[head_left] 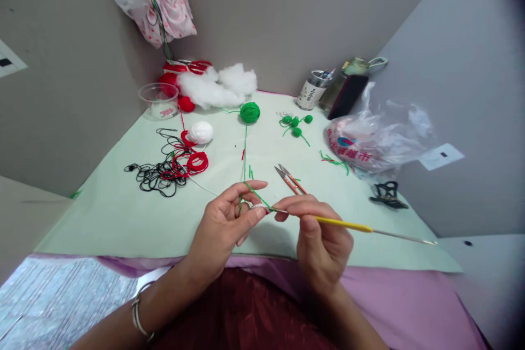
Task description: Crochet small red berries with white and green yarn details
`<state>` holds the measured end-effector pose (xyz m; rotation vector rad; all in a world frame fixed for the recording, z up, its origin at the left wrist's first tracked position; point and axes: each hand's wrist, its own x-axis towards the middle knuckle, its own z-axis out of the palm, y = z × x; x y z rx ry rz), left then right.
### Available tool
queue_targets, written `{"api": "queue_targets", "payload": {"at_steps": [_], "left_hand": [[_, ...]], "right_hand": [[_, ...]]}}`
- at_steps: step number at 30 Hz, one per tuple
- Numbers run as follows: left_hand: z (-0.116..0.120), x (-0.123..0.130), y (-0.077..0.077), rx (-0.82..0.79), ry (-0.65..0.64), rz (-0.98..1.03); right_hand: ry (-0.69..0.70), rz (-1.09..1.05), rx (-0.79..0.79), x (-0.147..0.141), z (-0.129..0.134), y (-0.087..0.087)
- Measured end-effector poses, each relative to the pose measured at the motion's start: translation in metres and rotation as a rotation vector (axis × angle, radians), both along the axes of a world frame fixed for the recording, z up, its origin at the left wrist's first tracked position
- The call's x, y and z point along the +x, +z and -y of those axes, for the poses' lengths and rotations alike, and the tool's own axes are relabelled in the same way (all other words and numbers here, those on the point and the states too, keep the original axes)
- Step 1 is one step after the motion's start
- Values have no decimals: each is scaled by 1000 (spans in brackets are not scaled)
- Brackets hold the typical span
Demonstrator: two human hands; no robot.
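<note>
My left hand (225, 221) pinches a small crocheted piece (259, 206), pale with a dark red edge and mostly hidden by the fingers. Green yarn (245, 158) runs from a green yarn ball (250, 113) down over the left fingers to that piece. Between the thumb and fingers of my right hand (322, 238) is a double-ended crochet hook (344, 223) with a yellow grip. Its left tip meets the piece and the green yarn; the other end points right. Orange-handled thread snips (290, 179) lie just beyond my right fingers.
Tangled black cord (158, 175), red yarn (197, 162) and a white yarn ball (200, 133) lie left. White stuffing (221, 86) and a clear tub (159, 101) stand behind. Small green balls (295, 122), a plastic bag (369, 139), a pen can (311, 91) and a black claw clip (388, 195) sit right.
</note>
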<state>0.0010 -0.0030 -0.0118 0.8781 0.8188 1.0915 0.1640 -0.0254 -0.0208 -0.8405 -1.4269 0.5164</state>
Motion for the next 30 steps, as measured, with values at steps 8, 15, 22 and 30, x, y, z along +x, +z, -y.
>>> {"api": "queue_targets", "payload": {"at_steps": [8, 15, 22, 30], "left_hand": [[1, 0, 2, 49, 60, -116], [12, 5, -1, 256, 223, -277], [0, 1, 5, -238, -158, 200], [1, 4, 6, -147, -97, 175]], "right_hand": [[-5, 230, 60, 5, 3, 0], [-100, 483, 168, 2, 4, -1], [-243, 365, 208, -3, 2, -12], [-24, 24, -63, -4, -7, 4]]}}
